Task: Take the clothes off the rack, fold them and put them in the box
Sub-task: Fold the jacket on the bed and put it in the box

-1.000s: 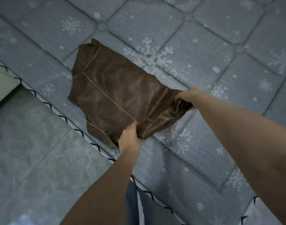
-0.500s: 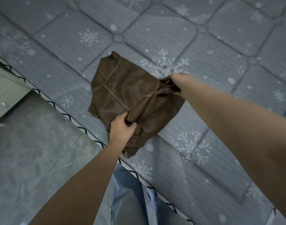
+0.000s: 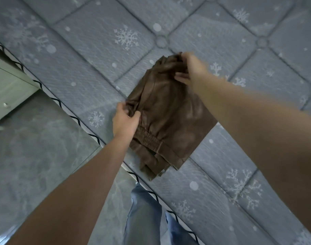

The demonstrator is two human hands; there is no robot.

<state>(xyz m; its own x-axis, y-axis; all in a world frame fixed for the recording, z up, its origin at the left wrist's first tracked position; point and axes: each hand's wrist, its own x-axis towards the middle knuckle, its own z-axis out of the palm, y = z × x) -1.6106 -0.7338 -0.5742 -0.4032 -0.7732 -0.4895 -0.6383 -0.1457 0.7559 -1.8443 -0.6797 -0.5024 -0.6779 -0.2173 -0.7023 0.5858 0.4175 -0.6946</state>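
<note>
A brown leather-look garment (image 3: 170,117) lies folded into a compact bundle near the edge of a grey mattress (image 3: 98,55) with snowflake print. Its elastic hem faces me. My left hand (image 3: 125,119) pinches the bundle's left corner. My right hand (image 3: 191,69) grips the far corner of the fold, fingers curled into the fabric. No rack or box is in view.
The mattress edge with black zigzag trim (image 3: 77,119) runs diagonally from upper left to lower right. Grey marbled floor (image 3: 36,156) lies to the left, with a pale cabinet (image 3: 6,92) at the far left. My jeans-clad legs (image 3: 144,214) stand against the mattress.
Both hands carried the near half of the garment over onto its far half, making a smaller bundle. The camera view shifted, so the garment now sits nearer the frame's centre.
</note>
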